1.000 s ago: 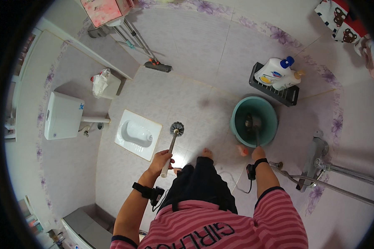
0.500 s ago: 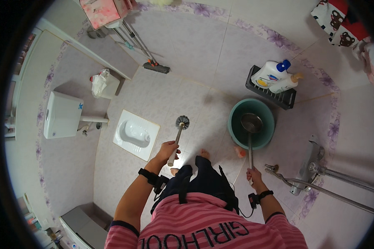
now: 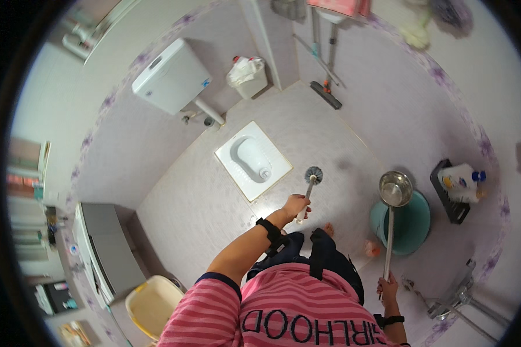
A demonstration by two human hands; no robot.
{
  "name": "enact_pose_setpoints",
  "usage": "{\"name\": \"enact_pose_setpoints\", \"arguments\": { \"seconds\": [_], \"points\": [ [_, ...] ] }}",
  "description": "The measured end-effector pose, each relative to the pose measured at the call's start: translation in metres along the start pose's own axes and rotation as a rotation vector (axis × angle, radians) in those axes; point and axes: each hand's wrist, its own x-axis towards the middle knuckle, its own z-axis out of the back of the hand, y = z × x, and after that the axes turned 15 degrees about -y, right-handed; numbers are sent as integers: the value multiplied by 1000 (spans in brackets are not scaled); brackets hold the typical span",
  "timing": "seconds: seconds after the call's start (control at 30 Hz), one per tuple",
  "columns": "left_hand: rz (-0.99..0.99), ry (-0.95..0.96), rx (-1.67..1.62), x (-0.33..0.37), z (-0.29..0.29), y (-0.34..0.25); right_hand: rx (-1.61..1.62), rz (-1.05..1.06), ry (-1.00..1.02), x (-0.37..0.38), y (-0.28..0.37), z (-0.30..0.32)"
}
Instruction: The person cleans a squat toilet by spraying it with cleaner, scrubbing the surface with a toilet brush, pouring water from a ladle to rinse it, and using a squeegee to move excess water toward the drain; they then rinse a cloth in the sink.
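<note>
My left hand (image 3: pixel 297 206) is closed round the pale handle of a toilet brush (image 3: pixel 313 174), its grey round bristle head pointing away from me over the tiled floor. Beyond it to the left lies the white squat toilet (image 3: pixel 276 164), set in the floor. In my right hand (image 3: pixel 388 285) is the long handle of a metal ladle (image 3: pixel 396 189). The ladle's round bowl is above the far rim of a green bucket (image 3: pixel 421 228), and its handle crosses over the bucket's left side. Whether water is in the ladle I cannot tell for certain.
A white cistern (image 3: pixel 173 77) hangs on the wall beside a lined waste bin (image 3: pixel 250 80). A floor brush (image 3: pixel 326 95) leans at the back. To the right are a dark rack (image 3: pixel 448 196) with bottles and a shower tap (image 3: pixel 457 295). A cream basin (image 3: pixel 155 306) stands lower left.
My view has turned to the left. The ladle has come up out of the bucket and now hangs over its far edge. The toilet brush stays in my left hand.
</note>
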Motion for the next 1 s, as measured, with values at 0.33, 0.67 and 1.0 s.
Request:
{"name": "enact_pose_setpoints", "arguments": {
  "seconds": [0.33, 0.67, 1.0],
  "points": [
    [-6, -223, -205, -25, 200, 100, -134, 2, 363, -31, 14, -184],
    [53, -428, -494, -18, 265, 153, -406, 28, 535, 16, 54, -374],
    [128, -520, -611, 41, 249, 116, -785, 359, 637, 128, 89, -632]
  ]
}}
